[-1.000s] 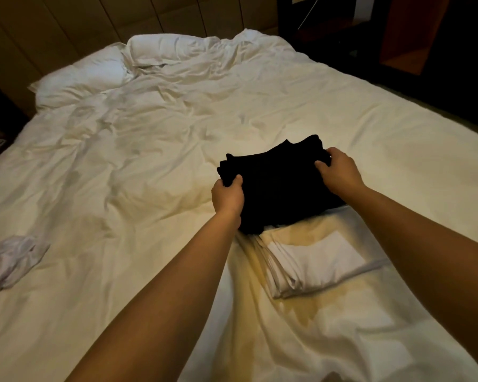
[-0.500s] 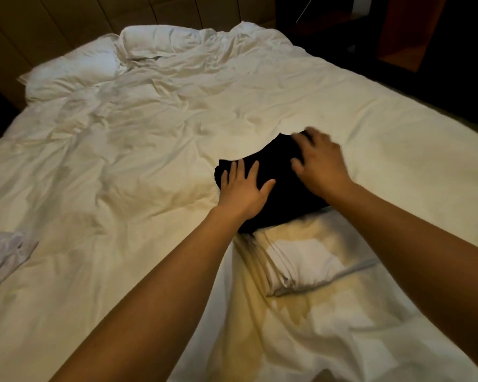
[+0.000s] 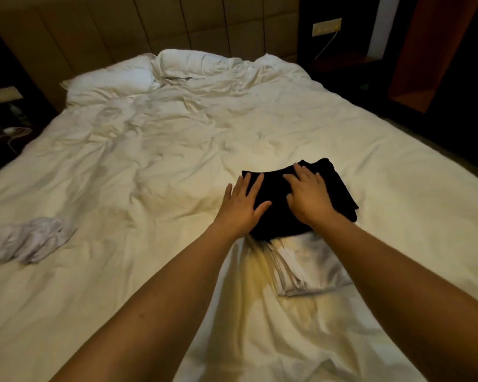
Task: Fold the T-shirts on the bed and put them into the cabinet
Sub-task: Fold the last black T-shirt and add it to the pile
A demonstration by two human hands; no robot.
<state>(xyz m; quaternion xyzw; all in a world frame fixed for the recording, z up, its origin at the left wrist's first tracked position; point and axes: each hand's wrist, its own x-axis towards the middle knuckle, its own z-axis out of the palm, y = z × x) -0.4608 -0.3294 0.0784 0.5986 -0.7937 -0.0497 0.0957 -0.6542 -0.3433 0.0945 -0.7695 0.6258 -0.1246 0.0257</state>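
Note:
A folded black T-shirt (image 3: 340, 188) lies on the white bed (image 3: 177, 175), its near edge resting on a folded white T-shirt (image 3: 312, 268). My left hand (image 3: 242, 204) lies flat on the black shirt's left edge with straight fingers. My right hand (image 3: 308, 193) presses flat on the shirt's middle. A crumpled white T-shirt (image 3: 28, 239) lies unfolded at the bed's left side.
Two white pillows (image 3: 138, 78) sit at the headboard (image 3: 149, 28). A dark nightstand with cables (image 3: 3, 128) stands at the left. A reddish wooden cabinet (image 3: 425, 56) and a wall socket (image 3: 326, 26) are at the far right, past a dark floor strip.
Both hands let go of the black shirt's edges and now lie flat on top of it. The camera tilted up, showing more headboard.

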